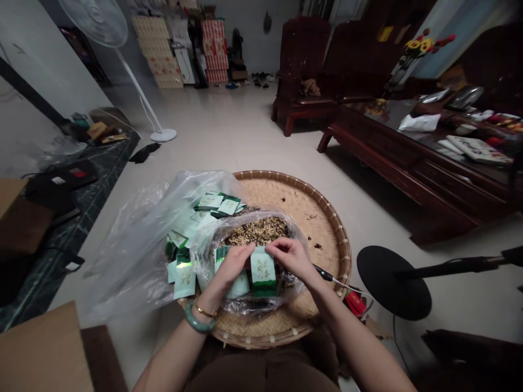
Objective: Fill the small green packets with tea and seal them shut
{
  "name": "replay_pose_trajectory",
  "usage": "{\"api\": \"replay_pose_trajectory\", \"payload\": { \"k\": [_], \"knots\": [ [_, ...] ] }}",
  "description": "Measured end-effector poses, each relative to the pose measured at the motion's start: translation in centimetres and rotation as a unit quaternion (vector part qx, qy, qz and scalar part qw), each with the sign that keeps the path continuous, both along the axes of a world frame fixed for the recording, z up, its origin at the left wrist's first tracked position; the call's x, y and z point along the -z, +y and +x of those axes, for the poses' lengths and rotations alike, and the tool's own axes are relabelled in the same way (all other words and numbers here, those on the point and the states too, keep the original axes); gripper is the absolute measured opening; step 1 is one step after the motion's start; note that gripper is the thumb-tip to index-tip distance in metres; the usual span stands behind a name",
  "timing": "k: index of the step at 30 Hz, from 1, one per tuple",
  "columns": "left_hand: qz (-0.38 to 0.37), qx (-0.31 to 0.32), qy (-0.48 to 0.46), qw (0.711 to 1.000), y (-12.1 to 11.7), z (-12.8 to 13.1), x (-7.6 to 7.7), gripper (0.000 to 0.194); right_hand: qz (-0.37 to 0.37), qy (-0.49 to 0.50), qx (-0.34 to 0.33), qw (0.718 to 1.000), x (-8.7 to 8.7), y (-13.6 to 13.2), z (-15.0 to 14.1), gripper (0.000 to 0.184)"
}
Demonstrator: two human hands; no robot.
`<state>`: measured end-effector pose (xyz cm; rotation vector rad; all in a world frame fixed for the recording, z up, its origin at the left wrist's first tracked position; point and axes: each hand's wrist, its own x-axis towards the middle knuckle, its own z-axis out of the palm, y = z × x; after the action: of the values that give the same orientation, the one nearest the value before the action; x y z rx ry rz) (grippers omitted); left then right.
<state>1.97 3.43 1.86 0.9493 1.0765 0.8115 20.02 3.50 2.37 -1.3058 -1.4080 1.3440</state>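
Note:
My left hand (232, 267) and my right hand (288, 258) pinch the top edge of a green-and-white tea sachet (262, 271) from either side. The sachet stands upright over a clear plastic bag (212, 250) holding loose dried tea leaves (257, 231). That bag rests on a round woven bamboo tray (322, 218). Several similar sachets (212, 207) lie heaped at the bag's left, on a larger clear plastic sheet (134, 239). A black-handled tool (324, 274) lies under my right wrist. A jade bangle and a gold bracelet circle my left wrist.
A dark wooden table (408, 158) with papers and dishes stands at the right, beside a carved wooden chair (302, 71). A round black stand base (394, 283) sits at the lower right. A white fan (110, 38), stacked cartons (163, 49) and a cardboard box (41, 354) surround the floor.

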Motion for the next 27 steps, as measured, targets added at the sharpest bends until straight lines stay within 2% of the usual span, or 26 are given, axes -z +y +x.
{"api": "replay_pose_trajectory", "payload": {
  "k": [2, 4, 7, 9, 11, 13, 16, 18, 20, 21, 23, 24, 25, 27],
  "knots": [
    [-0.063, -0.062, -0.044, 0.995, 0.0, -0.5, 0.2, 0.044, -0.031, 0.052, 0.025, 0.998, -0.7, 0.5, 0.7, 0.032],
    [-0.092, -0.126, -0.069, 0.985, -0.2, -0.8, 0.2, 0.046, -0.026, 0.121, 0.069, 0.990, -1.9, 1.6, 0.7, 0.032],
    [-0.061, -0.195, -0.099, 0.974, -0.5, -1.0, 0.1, 0.046, 0.012, 0.223, 0.130, 0.966, -3.7, 4.3, -1.6, 0.032],
    [-0.032, -0.234, -0.115, 0.965, -0.8, -1.0, 0.0, 0.045, -0.021, 0.267, 0.092, 0.959, -4.6, 6.1, -4.2, 0.040],
    [-0.015, -0.259, -0.106, 0.960, -0.9, -1.3, 0.3, 0.045, -0.081, 0.274, 0.009, 0.958, -5.0, 7.3, -6.4, 0.050],
    [0.007, -0.240, -0.053, 0.969, -0.8, -1.9, 0.8, 0.043, -0.096, 0.261, -0.038, 0.960, -4.9, 7.7, -7.2, 0.047],
    [0.108, -0.145, 0.109, 0.977, -0.3, -3.3, 1.9, 0.033, -0.073, 0.176, -0.138, 0.972, -3.8, 6.3, -5.7, 0.018],
    [0.201, -0.110, 0.209, 0.951, 0.2, -4.4, 2.5, 0.032, -0.057, 0.056, -0.222, 0.972, -2.6, 4.6, -4.4, 0.020],
    [0.258, -0.114, 0.263, 0.923, 0.6, -5.3, 2.9, 0.038, 0.003, -0.096, -0.236, 0.967, -1.2, 2.7, -4.0, 0.016],
    [0.274, -0.113, 0.280, 0.913, 0.7, -5.6, 3.0, 0.040, 0.054, -0.168, -0.228, 0.958, -0.5, 1.9, -4.3, 0.022],
    [0.290, -0.090, 0.316, 0.899, 0.7, -6.0, 3.0, 0.043, 0.112, -0.273, -0.213, 0.931, 0.8, 0.5, -5.3, 0.058],
    [0.297, -0.070, 0.339, 0.890, 0.6, -6.2, 2.9, 0.042, 0.123, -0.312, -0.198, 0.921, 1.3, 0.1, -6.0, 0.069],
    [0.306, -0.047, 0.366, 0.878, 0.5, -6.2, 2.8, 0.041, 0.127, -0.338, -0.185, 0.914, 1.8, -0.3, -6.6, 0.076],
    [0.333, 0.003, 0.417, 0.846, 0.1, -6.1, 2.5, 0.037, 0.132, -0.358, -0.159, 0.911, 2.5, -0.8, -7.5, 0.075]
  ]
}}
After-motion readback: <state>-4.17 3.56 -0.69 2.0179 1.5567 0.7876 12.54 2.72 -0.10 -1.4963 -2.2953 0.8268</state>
